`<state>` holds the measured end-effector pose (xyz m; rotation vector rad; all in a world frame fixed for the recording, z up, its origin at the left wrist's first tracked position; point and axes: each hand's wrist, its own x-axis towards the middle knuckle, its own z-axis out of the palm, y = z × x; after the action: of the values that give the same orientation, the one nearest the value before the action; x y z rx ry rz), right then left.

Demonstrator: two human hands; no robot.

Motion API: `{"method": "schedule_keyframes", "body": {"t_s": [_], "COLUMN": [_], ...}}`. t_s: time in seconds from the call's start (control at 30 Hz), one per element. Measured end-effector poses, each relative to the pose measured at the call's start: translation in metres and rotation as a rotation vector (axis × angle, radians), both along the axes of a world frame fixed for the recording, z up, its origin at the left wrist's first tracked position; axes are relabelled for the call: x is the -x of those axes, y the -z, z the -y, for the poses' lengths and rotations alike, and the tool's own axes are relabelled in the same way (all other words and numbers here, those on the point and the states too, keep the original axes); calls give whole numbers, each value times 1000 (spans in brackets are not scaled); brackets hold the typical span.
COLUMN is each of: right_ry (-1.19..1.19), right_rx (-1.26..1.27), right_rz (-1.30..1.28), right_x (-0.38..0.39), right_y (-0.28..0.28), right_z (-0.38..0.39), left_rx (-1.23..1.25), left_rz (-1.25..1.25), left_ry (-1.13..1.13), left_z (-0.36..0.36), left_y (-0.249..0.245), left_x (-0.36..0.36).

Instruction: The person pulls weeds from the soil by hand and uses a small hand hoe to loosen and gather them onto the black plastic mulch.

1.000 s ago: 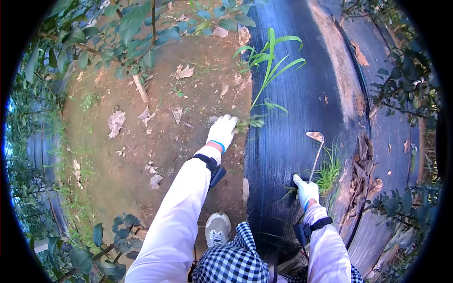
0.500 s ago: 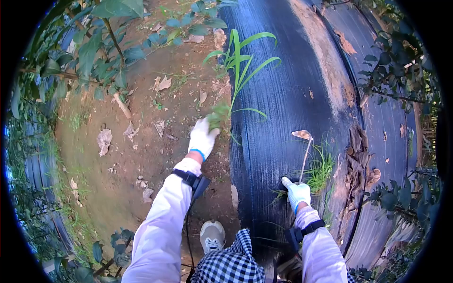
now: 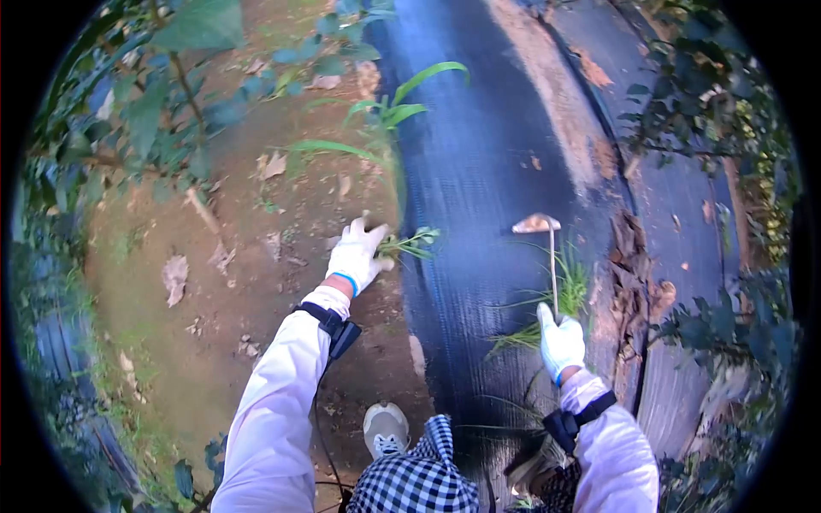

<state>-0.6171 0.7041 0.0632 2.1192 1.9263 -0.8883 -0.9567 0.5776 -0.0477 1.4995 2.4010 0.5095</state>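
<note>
My left hand [image 3: 355, 256], in a white glove with a blue cuff edge, is over the bare soil with its fingers spread. A small leafy weed [image 3: 412, 244] lies between its thumb and fingers, at the edge of the black ground sheet [image 3: 479, 171]. My right hand [image 3: 562, 344], also gloved, is closed around the thin handle of a small hand hoe [image 3: 553, 265]. The hoe's blade [image 3: 536, 224] points away from me, above the sheet. Beside the handle grows a grass tuft [image 3: 575, 286]. A taller broad-bladed grass plant [image 3: 395, 111] stands farther ahead at the sheet's edge.
Leafy branches [image 3: 145, 111] hang at the left, and more foliage [image 3: 697, 111] is on the right. Dry leaves [image 3: 174, 280] are scattered on the soil. Crumpled brown leaves [image 3: 629, 265] lie along a sheet seam. My shoe [image 3: 386, 427] is at the bottom.
My left hand's fingers have spread, and the weed beside them now shows more clearly. My right hand has moved slightly right with the hoe. The tall grass now leans left, its blades lower.
</note>
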Motion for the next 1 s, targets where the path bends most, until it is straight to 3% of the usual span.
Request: {"method": "schedule_keyframes", "body": {"t_s": [0.03,0.13,0.2,0.23,0.27,0.33,0.4,0.47,0.5,0.57,0.67,0.7,0.73,0.8,0.87,0.9,1.0], "right_ry": [-86,-132,-135,-131,-260,-301,-433,-498,-468,-500,-805,-575,-552,-489,-516,-515,-544], "right_rx": [-123,-196,-329,-396,-382,-316,-406,-400,-450,-547,-733,-436,-401,-364,-418,-442,-359], "right_rz": [65,117,121,140,284,243,280,385,469,512,345,604,557,531,533,552,537], "right_x": [1,-11,-12,-17,-24,-14,26,60,27,-9,78,171,194,182,175,169,159], "right_y": [-22,-74,-109,-117,-125,-143,-182,-216,-226,-213,-138,-210,-200,-197,-176,-195,-165], "right_z": [-8,-45,-59,-67,-83,-98,-83,-71,-72,-94,-149,-97,-99,-126,-144,-128,-143], "left_rx": [116,-23,-45,-236,-295,-409,-246,-261,-228,-208,-415,-394,-430,-516,-499,-464,-216], "left_rz": [7,-71,-10,115,217,495,753,427,530,700,639,646,566,510,803,455,258], "left_ry": [77,131,73,-81,-177,-290,46,451,443,344,169,65,-33,-378,-790,-642,-393], "left_z": [-6,-8,-16,-18,-20,-44,-65,-74,-74,-71,-51,-39,-33,-13,0,29,44], "left_y": [5,50,53,53,45,17,-3,-32,-38,-46,-9,-4,-5,46,23,22,14], "left_x": [0,15,17,13,8,-33,-78,-116,-131,-127,-80,-59,-35,21,54,68,74]}}
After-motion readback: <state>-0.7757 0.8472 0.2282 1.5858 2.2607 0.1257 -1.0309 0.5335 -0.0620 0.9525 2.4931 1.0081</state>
